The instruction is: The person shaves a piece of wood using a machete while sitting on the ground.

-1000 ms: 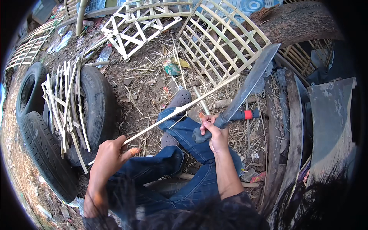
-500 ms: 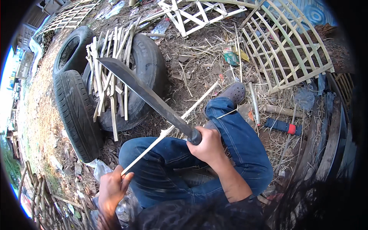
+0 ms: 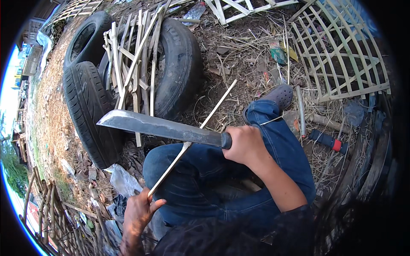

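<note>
Head view: the left hand (image 3: 139,210) pinches the near end of the pale strip (image 3: 170,168), slanting over the jeans (image 3: 183,202); it looks light, springy, best held there, clear of the machete (image 3: 156,127), likely heavy, whose handle (image 3: 226,140) the right hand (image 3: 246,146) wraps.

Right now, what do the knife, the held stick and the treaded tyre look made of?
Knife: likely steel; grey, scuffed, dull metallic sheen. Its handle is dark, mostly covered, material unclear.
Stick: bamboo or wood; pale, matte, with a rough lump.
Treaded tyre: apparently rubber; black, dull, moulded grooves.
</note>
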Action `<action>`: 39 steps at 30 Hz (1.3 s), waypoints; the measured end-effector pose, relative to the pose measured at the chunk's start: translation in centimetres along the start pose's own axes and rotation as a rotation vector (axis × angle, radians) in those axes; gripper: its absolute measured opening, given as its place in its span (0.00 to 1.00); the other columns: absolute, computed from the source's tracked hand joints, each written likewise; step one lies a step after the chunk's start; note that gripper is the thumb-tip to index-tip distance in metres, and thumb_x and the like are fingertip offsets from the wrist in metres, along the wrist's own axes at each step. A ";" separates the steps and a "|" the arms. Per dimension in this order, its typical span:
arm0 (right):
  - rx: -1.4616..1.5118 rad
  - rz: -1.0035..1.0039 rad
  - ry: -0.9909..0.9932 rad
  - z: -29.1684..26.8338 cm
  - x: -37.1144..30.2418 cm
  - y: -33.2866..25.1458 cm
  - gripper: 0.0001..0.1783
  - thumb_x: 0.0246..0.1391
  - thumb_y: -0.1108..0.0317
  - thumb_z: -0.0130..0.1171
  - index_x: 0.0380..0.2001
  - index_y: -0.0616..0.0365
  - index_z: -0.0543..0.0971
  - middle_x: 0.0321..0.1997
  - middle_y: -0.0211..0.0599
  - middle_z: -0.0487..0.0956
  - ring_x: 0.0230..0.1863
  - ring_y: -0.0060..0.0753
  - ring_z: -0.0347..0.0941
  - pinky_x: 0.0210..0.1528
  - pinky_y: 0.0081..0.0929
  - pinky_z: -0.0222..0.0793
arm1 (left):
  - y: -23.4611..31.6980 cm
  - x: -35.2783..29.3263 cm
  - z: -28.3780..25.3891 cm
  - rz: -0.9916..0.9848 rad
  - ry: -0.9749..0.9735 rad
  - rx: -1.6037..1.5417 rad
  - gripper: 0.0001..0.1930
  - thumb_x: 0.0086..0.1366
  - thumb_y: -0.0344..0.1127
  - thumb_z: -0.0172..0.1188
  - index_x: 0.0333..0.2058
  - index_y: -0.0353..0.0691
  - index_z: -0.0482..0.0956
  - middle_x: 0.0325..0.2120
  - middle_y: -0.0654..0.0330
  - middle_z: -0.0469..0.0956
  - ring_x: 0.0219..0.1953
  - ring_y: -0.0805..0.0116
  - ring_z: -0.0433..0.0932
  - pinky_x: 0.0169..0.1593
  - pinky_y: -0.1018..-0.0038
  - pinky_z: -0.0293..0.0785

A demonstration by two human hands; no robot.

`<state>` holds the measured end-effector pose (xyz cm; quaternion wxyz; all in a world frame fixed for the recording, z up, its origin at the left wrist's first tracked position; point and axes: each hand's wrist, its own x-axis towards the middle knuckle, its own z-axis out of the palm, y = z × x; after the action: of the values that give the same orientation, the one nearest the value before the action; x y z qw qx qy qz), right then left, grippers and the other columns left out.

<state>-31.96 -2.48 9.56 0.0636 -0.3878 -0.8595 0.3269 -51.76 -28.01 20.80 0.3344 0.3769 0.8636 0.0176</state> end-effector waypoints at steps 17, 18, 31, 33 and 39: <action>-0.092 0.593 0.515 -10.9 -8.7 17.8 0.13 0.44 0.68 0.64 0.17 0.67 0.73 0.15 0.40 0.73 0.18 0.33 0.68 0.27 0.35 0.65 | 0.2 1.1 -0.7 0.052 -0.144 -0.080 0.29 0.55 0.58 0.65 0.21 0.32 0.70 0.13 0.47 0.69 0.20 0.45 0.72 0.25 0.62 0.68; -0.028 0.597 0.530 -10.0 -9.2 16.8 0.14 0.44 0.68 0.65 0.17 0.66 0.73 0.14 0.37 0.72 0.18 0.28 0.67 0.27 0.33 0.64 | -0.1 1.2 -0.8 0.072 -0.166 -0.076 0.29 0.54 0.58 0.66 0.21 0.33 0.70 0.14 0.48 0.70 0.20 0.46 0.73 0.25 0.62 0.68; 0.880 0.526 0.489 -4.7 -9.9 12.2 0.12 0.50 0.69 0.65 0.23 0.58 0.71 0.15 0.25 0.69 0.12 0.18 0.65 0.15 0.20 0.61 | 11.8 5.2 1.6 0.345 -0.642 -1.168 0.33 0.50 0.69 0.63 0.32 0.46 0.61 0.21 0.74 0.57 0.22 0.85 0.54 0.24 0.84 0.53; 1.028 0.464 0.442 -4.2 -10.0 11.4 0.13 0.50 0.69 0.66 0.23 0.57 0.70 0.16 0.25 0.69 0.13 0.19 0.66 0.15 0.20 0.63 | 14.6 6.7 4.6 0.432 -0.671 -1.420 0.33 0.52 0.70 0.60 0.33 0.47 0.60 0.21 0.73 0.55 0.22 0.82 0.53 0.25 0.82 0.55; 1.344 0.174 0.198 -3.5 -10.4 11.7 0.14 0.48 0.73 0.67 0.23 0.57 0.68 0.24 0.35 0.76 0.27 0.27 0.78 0.29 0.24 0.75 | 22.6 11.6 12.4 0.570 -0.385 -1.775 0.33 0.56 0.75 0.50 0.32 0.48 0.57 0.21 0.70 0.55 0.27 0.74 0.56 0.37 0.72 0.59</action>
<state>-16.17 -2.41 6.60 0.3424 -0.3597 -0.4257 0.7564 -35.70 -6.86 11.00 0.6182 0.1783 0.3404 0.6856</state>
